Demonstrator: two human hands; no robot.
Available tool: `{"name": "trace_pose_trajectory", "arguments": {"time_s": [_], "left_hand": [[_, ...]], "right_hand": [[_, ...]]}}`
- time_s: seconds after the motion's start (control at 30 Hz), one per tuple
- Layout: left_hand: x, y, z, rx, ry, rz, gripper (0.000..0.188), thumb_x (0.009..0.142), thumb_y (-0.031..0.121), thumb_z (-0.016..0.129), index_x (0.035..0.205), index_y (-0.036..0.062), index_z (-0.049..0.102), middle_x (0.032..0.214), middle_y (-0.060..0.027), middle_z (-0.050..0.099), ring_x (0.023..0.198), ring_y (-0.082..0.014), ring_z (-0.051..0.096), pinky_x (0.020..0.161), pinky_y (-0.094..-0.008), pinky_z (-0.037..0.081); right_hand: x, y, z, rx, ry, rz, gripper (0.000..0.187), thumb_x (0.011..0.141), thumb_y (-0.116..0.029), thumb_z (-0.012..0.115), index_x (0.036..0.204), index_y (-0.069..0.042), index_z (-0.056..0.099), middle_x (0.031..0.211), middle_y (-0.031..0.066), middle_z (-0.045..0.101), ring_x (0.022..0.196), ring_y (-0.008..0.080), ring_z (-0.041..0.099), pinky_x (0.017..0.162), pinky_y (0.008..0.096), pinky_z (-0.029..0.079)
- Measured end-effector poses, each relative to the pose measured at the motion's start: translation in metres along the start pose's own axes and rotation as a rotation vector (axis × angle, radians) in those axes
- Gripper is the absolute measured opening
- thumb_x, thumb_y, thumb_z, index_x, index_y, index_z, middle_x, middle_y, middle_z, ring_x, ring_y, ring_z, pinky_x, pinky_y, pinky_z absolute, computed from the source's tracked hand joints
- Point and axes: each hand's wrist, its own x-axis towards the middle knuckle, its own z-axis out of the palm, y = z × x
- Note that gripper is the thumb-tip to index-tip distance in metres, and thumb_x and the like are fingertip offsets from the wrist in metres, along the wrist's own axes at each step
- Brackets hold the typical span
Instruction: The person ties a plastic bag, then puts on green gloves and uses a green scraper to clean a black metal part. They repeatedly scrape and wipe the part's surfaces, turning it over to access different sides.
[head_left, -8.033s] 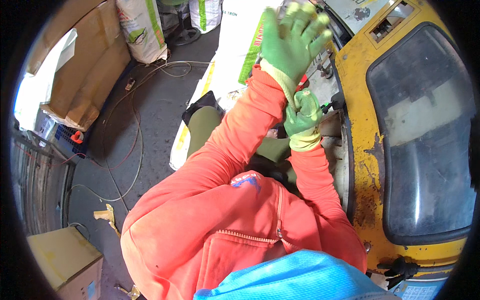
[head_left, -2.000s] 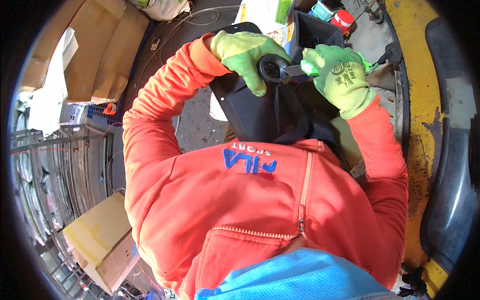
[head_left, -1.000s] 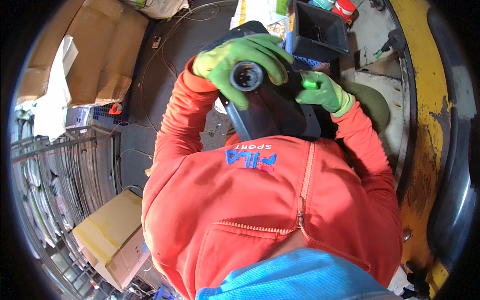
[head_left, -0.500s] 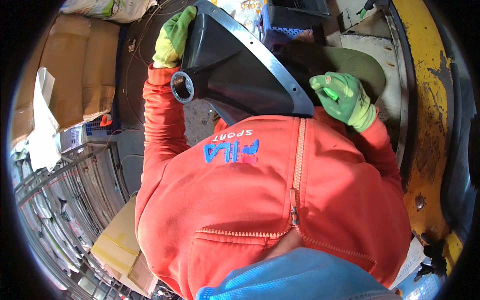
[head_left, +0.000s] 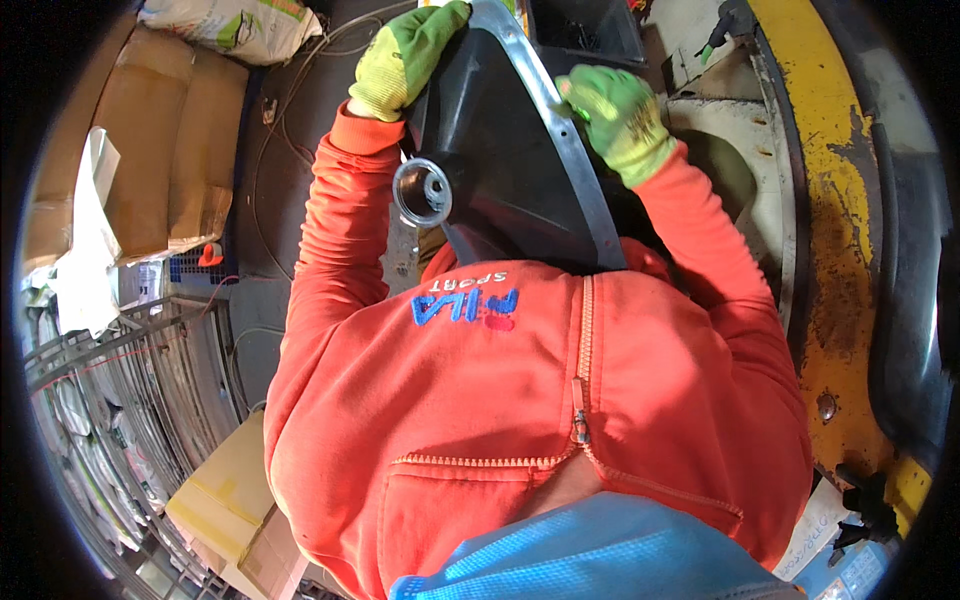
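Note:
A large black funnel-shaped plastic part [head_left: 510, 150] lies tilted in front of my chest. Its round, open neck points towards the lower left, and a shiny grey flange with small holes runs down its right side. My left hand [head_left: 412, 60], in a green and yellow glove, grips the far upper end near the flange. At the flange's right edge is my right hand [head_left: 618, 118], gloved the same way, with its fingers closed. A bit of a bright green tool shows in that fist; its working end is hidden.
Cardboard boxes [head_left: 150, 140] and a wire rack [head_left: 140, 370] stand to the left. A dark crate [head_left: 585, 35] sits at the far side. A worn yellow metal beam [head_left: 825, 180] runs along the right. Cables [head_left: 290, 90] lie on the floor at far left.
My right hand has moved up and left, from beside the part to its flange edge. The funnel-shaped part has shifted and turned slightly, with my left hand still gripping it.

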Motion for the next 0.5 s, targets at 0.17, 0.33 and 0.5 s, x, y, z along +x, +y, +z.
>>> {"name": "trace_pose_trajectory", "arguments": {"time_s": [0.17, 0.33, 0.5], "left_hand": [[0.01, 0.026, 0.019, 0.308, 0.006, 0.157, 0.042, 0.088, 0.042, 0.05, 0.094, 0.0039, 0.066, 0.077, -0.0143, 0.064, 0.073, -0.0218, 0.062, 0.07, -0.0321, 0.046], [0.018, 0.051, 0.022, 0.184, -0.054, 0.235, 0.041, 0.089, 0.04, 0.051, 0.098, 0.0022, 0.065, 0.079, -0.0123, 0.065, 0.076, -0.017, 0.061, 0.071, -0.0292, 0.046], [0.013, 0.029, 0.006, 0.372, 0.247, 0.713, 0.031, 0.089, 0.019, 0.053, 0.114, 0.0015, 0.056, 0.109, -0.0205, 0.058, 0.092, -0.0259, 0.06, 0.081, -0.0315, 0.046]], "right_hand": [[0.066, 0.058, 0.019, -0.04, 0.112, 0.154, 0.021, 0.082, -0.016, 0.052, 0.101, -0.015, 0.062, 0.096, 0.0103, 0.064, 0.082, 0.0314, 0.063, 0.069, 0.0416, 0.05], [0.102, 0.069, -0.002, 0.76, 0.041, 0.75, 0.033, 0.085, -0.031, 0.056, 0.108, -0.008, 0.06, 0.1, 0.0134, 0.064, 0.093, 0.0235, 0.061, 0.08, 0.0317, 0.046], [0.049, 0.029, -0.038, 1.138, -0.001, 0.691, 0.025, 0.084, -0.018, 0.055, 0.099, 0.001, 0.063, 0.094, 0.0045, 0.063, 0.087, 0.0118, 0.057, 0.082, 0.0245, 0.042]]}}
